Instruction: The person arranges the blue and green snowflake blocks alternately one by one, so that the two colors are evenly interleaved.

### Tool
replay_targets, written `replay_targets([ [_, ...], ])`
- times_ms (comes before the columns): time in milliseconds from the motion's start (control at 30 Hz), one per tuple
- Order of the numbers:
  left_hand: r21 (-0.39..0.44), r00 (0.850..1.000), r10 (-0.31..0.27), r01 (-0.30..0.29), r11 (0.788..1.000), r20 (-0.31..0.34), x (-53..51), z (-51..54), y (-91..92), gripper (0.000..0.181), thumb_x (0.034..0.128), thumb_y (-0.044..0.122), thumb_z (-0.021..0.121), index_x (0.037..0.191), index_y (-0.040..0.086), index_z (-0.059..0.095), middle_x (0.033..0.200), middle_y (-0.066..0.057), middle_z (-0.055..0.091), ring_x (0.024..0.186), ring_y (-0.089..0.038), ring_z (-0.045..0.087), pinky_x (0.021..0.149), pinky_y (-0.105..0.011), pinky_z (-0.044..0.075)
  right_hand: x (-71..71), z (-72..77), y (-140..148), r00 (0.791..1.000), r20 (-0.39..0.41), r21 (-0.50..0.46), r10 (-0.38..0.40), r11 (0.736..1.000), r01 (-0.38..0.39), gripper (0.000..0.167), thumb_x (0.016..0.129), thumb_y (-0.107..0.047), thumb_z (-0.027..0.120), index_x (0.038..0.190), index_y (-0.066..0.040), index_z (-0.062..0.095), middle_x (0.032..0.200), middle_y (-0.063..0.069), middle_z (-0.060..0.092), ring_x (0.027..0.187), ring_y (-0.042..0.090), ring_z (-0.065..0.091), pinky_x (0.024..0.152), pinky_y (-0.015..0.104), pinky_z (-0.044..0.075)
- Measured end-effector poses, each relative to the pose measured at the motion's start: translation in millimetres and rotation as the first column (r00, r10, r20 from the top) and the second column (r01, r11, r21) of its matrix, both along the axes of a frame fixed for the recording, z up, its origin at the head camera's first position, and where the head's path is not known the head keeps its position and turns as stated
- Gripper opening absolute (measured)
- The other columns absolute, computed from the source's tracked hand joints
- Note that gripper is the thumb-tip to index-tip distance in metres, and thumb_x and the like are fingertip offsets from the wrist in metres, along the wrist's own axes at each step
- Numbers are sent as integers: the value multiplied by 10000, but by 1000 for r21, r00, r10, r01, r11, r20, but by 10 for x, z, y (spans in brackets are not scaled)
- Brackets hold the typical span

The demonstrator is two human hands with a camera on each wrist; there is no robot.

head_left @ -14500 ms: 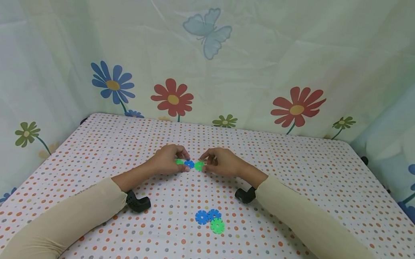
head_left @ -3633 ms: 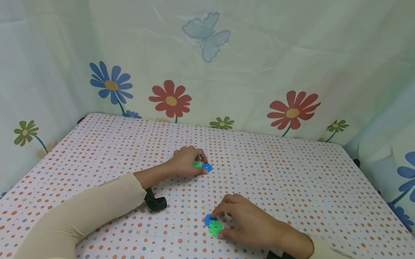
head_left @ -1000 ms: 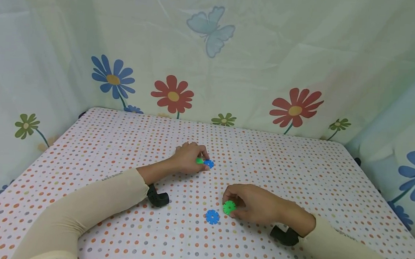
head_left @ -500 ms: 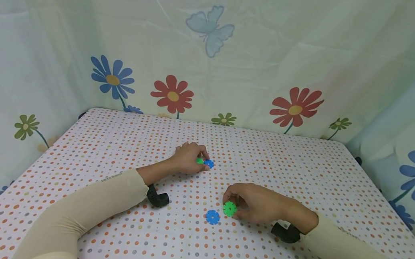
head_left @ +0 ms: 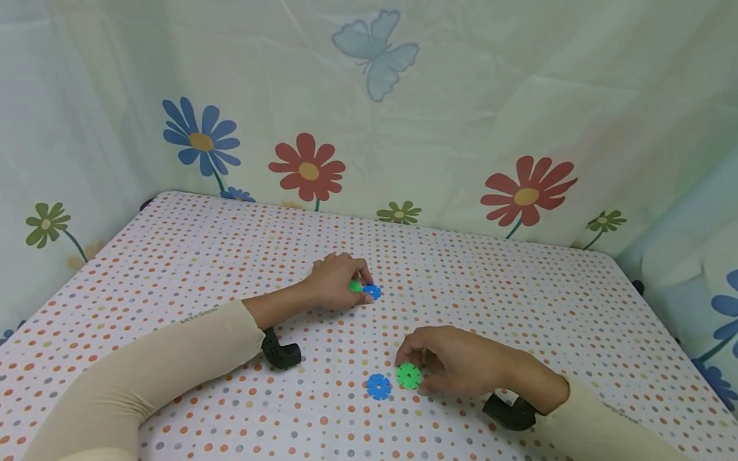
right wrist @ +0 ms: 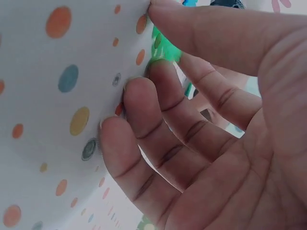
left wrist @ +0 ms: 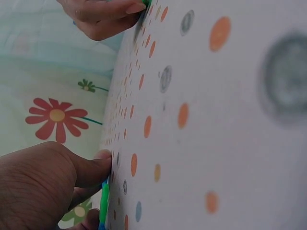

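My left hand (head_left: 337, 285), farther back on the table, holds a blue snowflake disc (head_left: 372, 292) between thumb and fingertips. Against it, partly under the palm, is a green disc (head_left: 355, 286). Edge-on in the left wrist view, the green disc (left wrist: 104, 203) overlaps blue; how they join cannot be told. Nearer the front, my right hand (head_left: 459, 362) has thumb and index finger at opposite edges of another notched green disc (head_left: 408, 376). Its other fingers curl loosely, fingertips near the cloth in the right wrist view. A loose blue disc (head_left: 379, 387) lies flat just left of that green one.
A white cloth with coloured dots (head_left: 254, 408) covers the table. Printed curtains (head_left: 374, 159) enclose its back and sides. A black wrist camera (head_left: 281, 351) sits under the left wrist and another wrist camera (head_left: 510, 412) under the right.
Earlier the right hand reached to the front discs and drew the green one right, away from the blue. In the last second that green disc sinks slightly toward the cloth. The left hand keeps still.
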State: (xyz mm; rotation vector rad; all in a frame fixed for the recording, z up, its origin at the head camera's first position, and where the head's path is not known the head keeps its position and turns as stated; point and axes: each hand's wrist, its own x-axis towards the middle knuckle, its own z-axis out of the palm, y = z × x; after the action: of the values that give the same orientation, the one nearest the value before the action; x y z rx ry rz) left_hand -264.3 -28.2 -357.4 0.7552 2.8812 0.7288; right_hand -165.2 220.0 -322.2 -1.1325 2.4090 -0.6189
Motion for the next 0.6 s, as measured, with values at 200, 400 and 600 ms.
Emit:
replay_targets([
  [200, -5, 1000, 3, -3, 1000, 0, 1, 3, -4, 254, 873, 390, 730, 1076, 243, 685, 1067, -23, 618, 1041, -234, 536, 929, -530, 386, 13, -10, 3, 1000, -2, -4, -6, 1000, 6, 271, 867, -160, 761, 1096, -244, 642, 932, -78, 578, 789, 70, 542, 718, 215, 492],
  [400, 1, 1000, -4, 4, 1000, -3, -7, -9, -8, 258, 872, 390, 733, 1078, 242, 687, 1067, -22, 622, 1037, -234, 534, 925, -529, 387, 22, -28, -2, 999, -7, -1, -34, 999, 34, 251, 857, -205, 778, 1061, -263, 643, 930, -87, 577, 800, 66, 537, 722, 208, 482],
  [600, 1, 1000, -2, 2, 1000, 0, -9, -17, -6, 265, 872, 389, 734, 1084, 239, 686, 1079, -28, 623, 1047, -239, 530, 935, -535, 385, 34, -42, -18, 999, 12, 1, -41, 999, 41, 257, 852, -180, 781, 1042, -237, 618, 940, -86, 579, 827, 66, 537, 731, 207, 485],
])
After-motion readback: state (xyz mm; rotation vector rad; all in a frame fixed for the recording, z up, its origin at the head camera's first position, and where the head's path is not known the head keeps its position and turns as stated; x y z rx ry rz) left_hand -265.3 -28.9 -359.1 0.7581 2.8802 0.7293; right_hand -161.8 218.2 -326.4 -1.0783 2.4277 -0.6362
